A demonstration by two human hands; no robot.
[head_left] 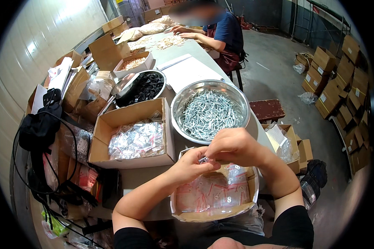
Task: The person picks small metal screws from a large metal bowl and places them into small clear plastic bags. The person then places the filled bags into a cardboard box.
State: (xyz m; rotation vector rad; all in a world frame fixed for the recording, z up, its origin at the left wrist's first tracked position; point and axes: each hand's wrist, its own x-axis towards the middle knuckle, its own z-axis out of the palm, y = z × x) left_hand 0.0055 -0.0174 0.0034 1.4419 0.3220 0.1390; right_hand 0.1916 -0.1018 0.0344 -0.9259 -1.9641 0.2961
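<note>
My left hand (pixel 192 167) is closed around a few small silver screws (pixel 203 159), whose ends show between thumb and fingers. My right hand (pixel 233 145) meets it with fingertips pinched together; whatever they grip is hidden. Both hands are over the far edge of a shallow cardboard box (pixel 214 216) at my lap. Flat clear plastic bags (pixel 212 191) with red lines lie in that box. Just beyond my hands stands a metal bowl (pixel 246 108) heaped with silver screws (pixel 212 114).
Left of the bowl, a carton (pixel 99 139) holds filled clear packets (pixel 138 139). Behind it are a bowl of black parts (pixel 147 87) and a box of small tan pieces (pixel 133 63). Another person (pixel 226 33) works at the table's far end. Cartons (pixel 330 93) are stacked at right.
</note>
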